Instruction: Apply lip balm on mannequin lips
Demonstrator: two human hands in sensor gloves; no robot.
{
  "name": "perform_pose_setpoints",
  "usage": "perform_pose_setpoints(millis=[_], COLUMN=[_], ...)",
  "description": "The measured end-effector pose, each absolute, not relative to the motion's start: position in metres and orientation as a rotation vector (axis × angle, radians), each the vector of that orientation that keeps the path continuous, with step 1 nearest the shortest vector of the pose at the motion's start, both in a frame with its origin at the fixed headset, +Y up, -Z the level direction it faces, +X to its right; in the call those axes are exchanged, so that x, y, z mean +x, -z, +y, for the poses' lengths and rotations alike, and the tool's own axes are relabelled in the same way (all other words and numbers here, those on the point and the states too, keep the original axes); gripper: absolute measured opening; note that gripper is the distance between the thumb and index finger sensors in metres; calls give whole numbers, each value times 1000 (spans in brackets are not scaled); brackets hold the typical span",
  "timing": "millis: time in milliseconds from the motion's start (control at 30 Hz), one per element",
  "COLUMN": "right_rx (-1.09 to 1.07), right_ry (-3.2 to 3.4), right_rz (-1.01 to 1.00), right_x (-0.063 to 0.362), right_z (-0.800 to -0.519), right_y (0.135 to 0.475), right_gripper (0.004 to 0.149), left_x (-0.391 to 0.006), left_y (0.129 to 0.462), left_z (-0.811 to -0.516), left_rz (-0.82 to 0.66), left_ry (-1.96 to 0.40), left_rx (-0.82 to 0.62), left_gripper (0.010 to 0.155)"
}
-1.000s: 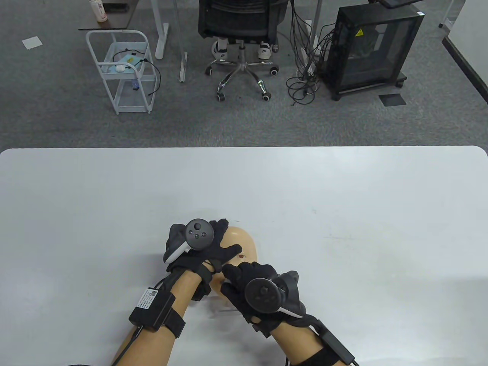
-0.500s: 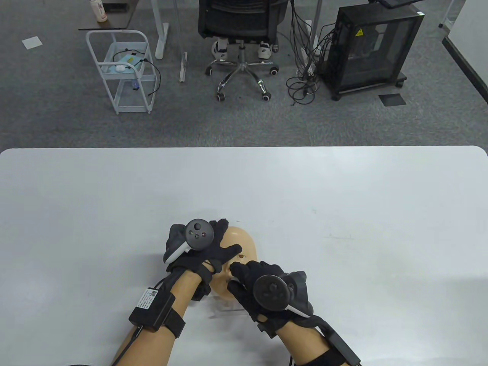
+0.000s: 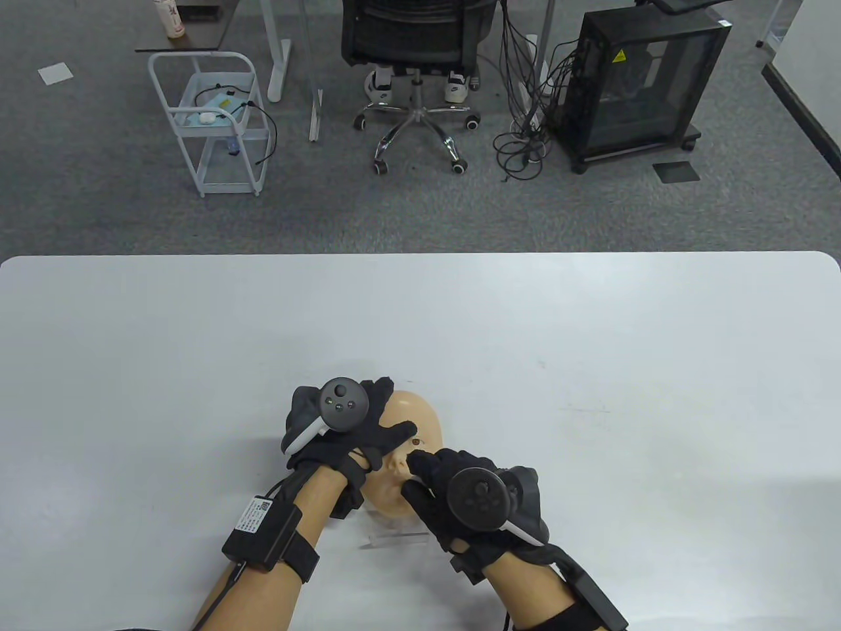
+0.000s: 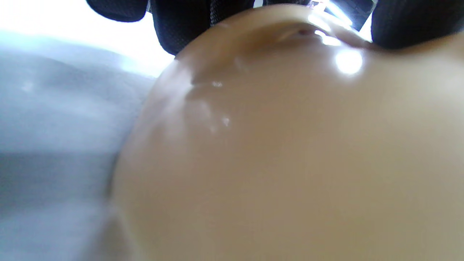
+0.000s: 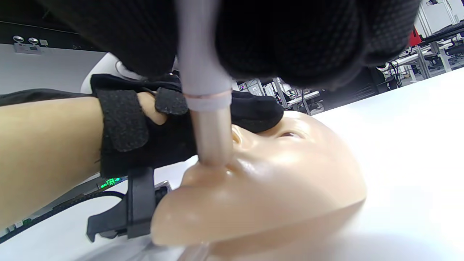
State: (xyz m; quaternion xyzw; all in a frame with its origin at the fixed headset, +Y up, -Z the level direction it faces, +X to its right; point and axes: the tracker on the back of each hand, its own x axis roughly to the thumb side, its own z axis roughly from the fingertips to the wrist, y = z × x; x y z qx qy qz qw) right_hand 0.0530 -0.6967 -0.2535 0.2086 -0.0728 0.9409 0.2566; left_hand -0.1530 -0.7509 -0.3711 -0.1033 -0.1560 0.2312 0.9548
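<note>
While left hand (image 3: 351, 430) rests fingers (image 5: 253, 108) on mannequin head (image 3: 410, 420) lying face-up on bench (image 3: 591, 361), right hand (image 3: 453, 493) grips lip balm stick (image 5: 208, 108), tip touching mannequin lips (image 5: 203, 170).

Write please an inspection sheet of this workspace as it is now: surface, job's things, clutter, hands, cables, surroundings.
Surface: white table, a few faint marks.
Job's things: mannequin head lies face up near the front edge; balm stick, tip at the lips.
Clutter: nothing seen on the table.
Hands: left hand rests on the head's left side; right hand grips the stick from above.
Cables: a wire runs from the box on the left forearm; a tangle of leads lies on the floor.
Surroundings: grey carpet, office chair, white cart, black cabinet.
</note>
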Motion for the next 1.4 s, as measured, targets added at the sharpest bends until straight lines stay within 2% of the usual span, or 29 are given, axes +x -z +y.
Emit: perform_pose_setpoints(millis=[733, 1100, 1167, 1300, 1400], right_rx=[501, 290, 227, 110, 56], right_ry=[-2517, -2147, -2029, -1722, -1580], right_rz=[-93, -197, -177, -22, 34], right_x=[65, 119, 130, 145, 148], right_z=[-702, -690, -694, -710, -717], right_y=[260, 271, 276, 284, 286], right_gripper=[53, 52, 52, 52, 52], left_x=[-153, -152, -154, -166, -169], left_y=[371, 366, 364, 356, 341], left_z=[-751, -746, -743, -716, -694], left_rz=[-315, -312, -281, -256, -339], left_ry=[-469, -455, -458, -709, -906], left_rx=[-209, -156, -156, -56, 3], left_gripper=[88, 85, 80, 76, 75])
